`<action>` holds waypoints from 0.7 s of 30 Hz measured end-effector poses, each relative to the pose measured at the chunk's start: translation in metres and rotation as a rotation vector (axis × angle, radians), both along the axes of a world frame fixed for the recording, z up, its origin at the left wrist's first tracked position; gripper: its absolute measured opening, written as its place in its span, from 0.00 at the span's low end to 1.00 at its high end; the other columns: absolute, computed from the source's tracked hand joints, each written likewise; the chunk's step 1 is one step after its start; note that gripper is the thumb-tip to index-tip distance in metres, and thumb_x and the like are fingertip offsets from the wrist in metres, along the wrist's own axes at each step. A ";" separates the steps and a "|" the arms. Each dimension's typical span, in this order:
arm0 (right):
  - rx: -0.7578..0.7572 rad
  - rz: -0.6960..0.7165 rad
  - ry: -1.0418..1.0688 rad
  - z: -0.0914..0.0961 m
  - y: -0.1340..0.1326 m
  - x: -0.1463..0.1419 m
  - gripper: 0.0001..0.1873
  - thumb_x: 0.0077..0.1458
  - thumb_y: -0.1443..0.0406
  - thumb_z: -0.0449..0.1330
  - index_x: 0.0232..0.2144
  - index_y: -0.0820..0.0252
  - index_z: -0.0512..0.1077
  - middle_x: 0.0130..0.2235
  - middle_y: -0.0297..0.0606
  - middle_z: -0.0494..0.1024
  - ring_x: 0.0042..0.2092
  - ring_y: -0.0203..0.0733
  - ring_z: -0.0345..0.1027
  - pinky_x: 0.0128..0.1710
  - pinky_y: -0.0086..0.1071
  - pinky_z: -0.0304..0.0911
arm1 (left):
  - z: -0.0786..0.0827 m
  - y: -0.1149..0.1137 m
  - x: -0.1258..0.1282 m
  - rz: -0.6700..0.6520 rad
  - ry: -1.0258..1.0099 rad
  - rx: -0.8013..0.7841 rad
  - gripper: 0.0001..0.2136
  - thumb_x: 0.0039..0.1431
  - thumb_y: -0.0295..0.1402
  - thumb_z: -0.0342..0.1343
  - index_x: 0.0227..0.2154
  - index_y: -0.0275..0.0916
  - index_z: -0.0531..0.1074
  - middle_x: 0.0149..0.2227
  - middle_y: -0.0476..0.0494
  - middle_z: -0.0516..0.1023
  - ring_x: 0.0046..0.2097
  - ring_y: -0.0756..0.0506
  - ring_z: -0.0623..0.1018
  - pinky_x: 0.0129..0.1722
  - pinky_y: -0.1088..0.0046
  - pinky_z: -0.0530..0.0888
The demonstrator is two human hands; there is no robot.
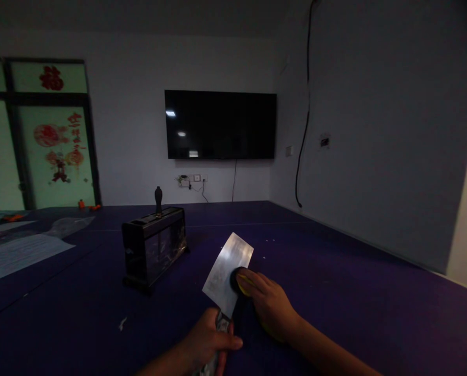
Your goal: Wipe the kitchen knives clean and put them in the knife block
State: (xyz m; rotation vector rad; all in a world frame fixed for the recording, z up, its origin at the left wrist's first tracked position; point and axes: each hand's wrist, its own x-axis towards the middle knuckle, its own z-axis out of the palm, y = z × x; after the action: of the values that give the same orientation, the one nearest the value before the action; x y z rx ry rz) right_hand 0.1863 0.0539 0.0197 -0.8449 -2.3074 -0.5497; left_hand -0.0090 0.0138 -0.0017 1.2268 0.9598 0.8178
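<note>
the knife (229, 271) rises up and forward from the left fingers, its broad, nearly rectangular blade made of flat metal, brushed-looking and shiny near the top. the left hand (208, 339) is closed round its mottled grey handle, thumb laid across. the right fingers are curled over a black and yellow tool (235, 281), rounded at its front end, which overlaps the right edge of the blade; i cannot tell how firmly it presses.

ahead and left of the left fingers stands a black knife block (155, 250), box-shaped, with a glossy see-through side and a slotted top. one dark, bulging handle (158, 196) sticks up from it; the inside is too dark to make out. farther left lie a printed paper (22, 256) and a crinkled clear plastic sheet (71, 225), on the smooth purple table (315, 292) below both hands.
</note>
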 end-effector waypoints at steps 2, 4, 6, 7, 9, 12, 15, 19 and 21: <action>0.010 0.002 0.015 0.000 -0.001 -0.001 0.26 0.52 0.76 0.44 0.54 0.59 0.58 0.53 0.43 0.63 0.44 0.42 0.64 0.40 0.36 0.65 | -0.003 0.000 0.001 0.005 -0.023 0.002 0.20 0.33 0.34 0.64 0.28 0.38 0.60 0.14 0.59 0.64 0.13 0.55 0.63 0.15 0.80 0.58; 0.012 0.016 0.023 0.000 -0.002 -0.002 0.26 0.52 0.76 0.44 0.54 0.60 0.58 0.53 0.43 0.63 0.45 0.42 0.64 0.41 0.36 0.65 | -0.005 0.000 0.003 0.009 -0.032 0.005 0.20 0.32 0.35 0.64 0.27 0.38 0.59 0.14 0.59 0.64 0.11 0.56 0.60 0.13 0.80 0.56; 0.016 0.032 0.026 -0.002 -0.001 -0.002 0.25 0.53 0.75 0.44 0.54 0.61 0.57 0.53 0.44 0.63 0.46 0.42 0.64 0.42 0.36 0.65 | -0.006 0.000 0.004 0.010 -0.028 0.022 0.21 0.31 0.37 0.64 0.27 0.38 0.59 0.13 0.59 0.63 0.10 0.56 0.59 0.12 0.80 0.55; 0.024 0.039 0.032 -0.003 0.000 -0.003 0.24 0.54 0.75 0.44 0.54 0.61 0.58 0.53 0.44 0.63 0.46 0.42 0.63 0.42 0.35 0.65 | -0.006 0.000 0.005 0.008 -0.022 0.030 0.21 0.31 0.38 0.64 0.27 0.38 0.59 0.12 0.59 0.63 0.10 0.55 0.59 0.12 0.80 0.54; 0.053 0.056 0.060 -0.005 0.003 -0.003 0.23 0.55 0.74 0.44 0.53 0.61 0.59 0.52 0.45 0.65 0.46 0.41 0.64 0.42 0.35 0.65 | -0.005 0.000 0.005 -0.003 -0.009 0.033 0.21 0.32 0.39 0.63 0.27 0.38 0.59 0.10 0.59 0.62 0.10 0.55 0.59 0.11 0.80 0.54; 0.074 0.079 0.088 -0.007 0.004 -0.004 0.21 0.56 0.73 0.43 0.52 0.61 0.60 0.51 0.45 0.66 0.46 0.41 0.64 0.42 0.35 0.66 | -0.003 -0.001 0.004 -0.008 0.002 0.037 0.21 0.32 0.39 0.63 0.27 0.38 0.60 0.10 0.59 0.62 0.10 0.55 0.59 0.12 0.80 0.55; 0.064 0.086 0.054 -0.005 0.000 -0.005 0.20 0.57 0.72 0.43 0.52 0.62 0.60 0.51 0.46 0.66 0.45 0.41 0.65 0.40 0.35 0.66 | -0.002 0.001 0.004 0.032 0.024 0.048 0.19 0.32 0.36 0.64 0.26 0.37 0.60 0.11 0.59 0.62 0.11 0.55 0.59 0.13 0.80 0.55; 0.054 0.106 -0.031 0.000 -0.008 -0.008 0.19 0.58 0.71 0.44 0.51 0.62 0.62 0.50 0.46 0.67 0.43 0.41 0.66 0.39 0.34 0.66 | 0.000 0.005 0.005 0.052 -0.033 0.048 0.19 0.31 0.31 0.65 0.27 0.37 0.61 0.13 0.59 0.63 0.16 0.54 0.64 0.17 0.80 0.58; 0.068 0.120 -0.063 0.001 -0.012 -0.010 0.18 0.58 0.71 0.43 0.50 0.61 0.63 0.49 0.46 0.68 0.42 0.41 0.66 0.38 0.34 0.66 | 0.002 0.006 0.006 0.051 -0.063 0.054 0.18 0.31 0.29 0.65 0.26 0.38 0.62 0.14 0.58 0.63 0.19 0.53 0.66 0.19 0.80 0.60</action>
State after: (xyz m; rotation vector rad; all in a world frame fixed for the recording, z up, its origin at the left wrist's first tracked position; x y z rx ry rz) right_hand 0.1764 0.0420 0.0206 -0.6608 -2.3642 -0.6066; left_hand -0.0030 0.0195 0.0000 1.2196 0.9261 0.9229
